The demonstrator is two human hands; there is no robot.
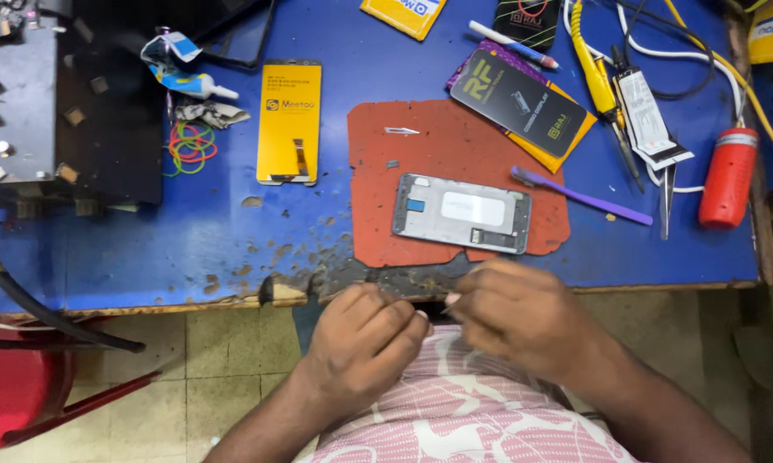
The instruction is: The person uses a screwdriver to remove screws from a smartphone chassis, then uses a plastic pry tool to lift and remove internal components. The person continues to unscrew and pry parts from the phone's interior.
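The grey rectangular metal phone frame [462,213] is seen at twelve o'clock from both curled, seemingly empty hands, long axis running three to nine, with the right hand [519,319] nearer than the left hand [365,343].

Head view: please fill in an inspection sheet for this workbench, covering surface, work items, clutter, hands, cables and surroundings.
Surface: blue table, paint chipped along the near edge; a red mat lies on it.
Work items: grey phone frame flat on the mat, untouched; anything between the fingers is too blurred to tell.
Clutter: yellow screen pack, black card, purple tool, glue tube, rubber bands, tweezers, red cylinder.
Hands: left hand and right hand meet at the table edge, fingers curled.
Cables: white and yellow cables at the far right.
Surroundings: tiled floor, red chair.
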